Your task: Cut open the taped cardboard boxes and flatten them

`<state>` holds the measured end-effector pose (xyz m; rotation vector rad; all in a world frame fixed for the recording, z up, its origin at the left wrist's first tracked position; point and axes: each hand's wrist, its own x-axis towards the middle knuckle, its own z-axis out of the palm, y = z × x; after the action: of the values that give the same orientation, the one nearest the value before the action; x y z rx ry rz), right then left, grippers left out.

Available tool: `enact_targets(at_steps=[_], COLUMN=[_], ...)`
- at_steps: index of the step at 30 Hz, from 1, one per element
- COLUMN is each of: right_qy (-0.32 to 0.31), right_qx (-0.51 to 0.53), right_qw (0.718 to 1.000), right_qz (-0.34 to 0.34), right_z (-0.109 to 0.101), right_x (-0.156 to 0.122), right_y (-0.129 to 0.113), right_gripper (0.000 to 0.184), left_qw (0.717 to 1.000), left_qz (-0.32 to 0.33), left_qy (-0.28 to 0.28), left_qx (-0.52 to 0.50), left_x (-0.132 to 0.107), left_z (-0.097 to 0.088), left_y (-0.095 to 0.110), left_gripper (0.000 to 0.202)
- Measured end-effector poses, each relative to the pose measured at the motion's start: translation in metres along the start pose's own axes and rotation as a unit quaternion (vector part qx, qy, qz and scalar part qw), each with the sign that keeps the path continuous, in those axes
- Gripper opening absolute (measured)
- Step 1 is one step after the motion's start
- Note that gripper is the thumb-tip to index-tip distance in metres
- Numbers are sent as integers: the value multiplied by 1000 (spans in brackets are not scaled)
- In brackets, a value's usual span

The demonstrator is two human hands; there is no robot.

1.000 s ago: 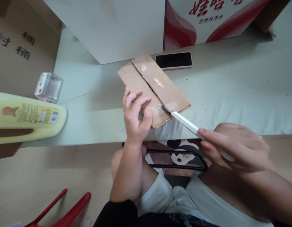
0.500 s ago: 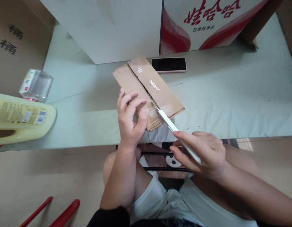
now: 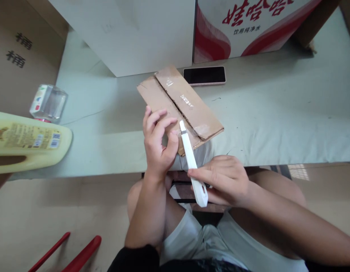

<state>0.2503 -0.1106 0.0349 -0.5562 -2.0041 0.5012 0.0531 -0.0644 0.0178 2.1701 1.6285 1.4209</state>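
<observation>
A flat brown cardboard box (image 3: 195,104) lies slantwise on the cloth, near its front edge. A dark slit runs along its top, with bits of clear tape on the surface. My left hand (image 3: 160,139) rests on the box's left part, fingers spread and bent, thumb apart, pressing rather than wrapping it. In my right hand (image 3: 224,177) is a white utility knife (image 3: 189,153), gripped near its rear end. Its tip lies over the box, close to my left fingertips and left of the slit; whether it touches the cardboard I cannot tell.
Behind the box lies a phone (image 3: 204,75), in front of a white carton (image 3: 152,37) and a red-and-white carton (image 3: 248,41). To the left are a clear bottle (image 3: 51,102), a yellow jug (image 3: 36,145) and a brown carton (image 3: 24,71). Red bars (image 3: 84,253) show below.
My right hand has moved left and turned the knife more upright. The knife's tip has left the slit and now lies left of it. My left hand stays on the box.
</observation>
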Motion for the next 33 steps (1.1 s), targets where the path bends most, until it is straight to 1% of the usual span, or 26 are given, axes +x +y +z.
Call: enact_targets(at_steps=[3, 6, 8, 11, 13, 18, 24, 29, 33], right_qy=[4, 3, 13, 33, 34, 5, 40, 41, 39], right_qx=[-15, -75, -122, -150, -137, -97, -102, -105, -109], right_qw=[1000, 997, 992, 988, 990, 995, 993, 992, 992], right_qz=[1, 5, 5, -4, -18, -31, -49, -51, -50], right_z=[2, 1, 0, 2, 5, 11, 14, 14, 12], right_x=[-1, 0, 2, 5, 5, 7, 9, 8, 9], right_y=[1, 1, 1, 2, 2, 0, -3, -4, -6], right_gripper=[20, 13, 8, 2, 5, 18, 23, 31, 31], left_qw=[1000, 1000, 1000, 1000, 1000, 1000, 1000, 1000, 1000], left_qz=[1, 7, 7, 8, 9, 14, 14, 13, 16], left_qy=[0, 5, 5, 3, 3, 14, 7, 3, 5], left_qx=[-2, -13, -15, -14, -11, -24, -22, -11, -18], left_x=[-1, -1, -1, -1, -1, -2, -2, -2, -2], left_z=[0, 0, 0, 0, 1, 2, 1, 0, 1], left_y=[0, 0, 0, -1, -2, -3, -2, -2, -3], left_gripper=[27, 25, 25, 27, 30, 28, 29, 30, 28])
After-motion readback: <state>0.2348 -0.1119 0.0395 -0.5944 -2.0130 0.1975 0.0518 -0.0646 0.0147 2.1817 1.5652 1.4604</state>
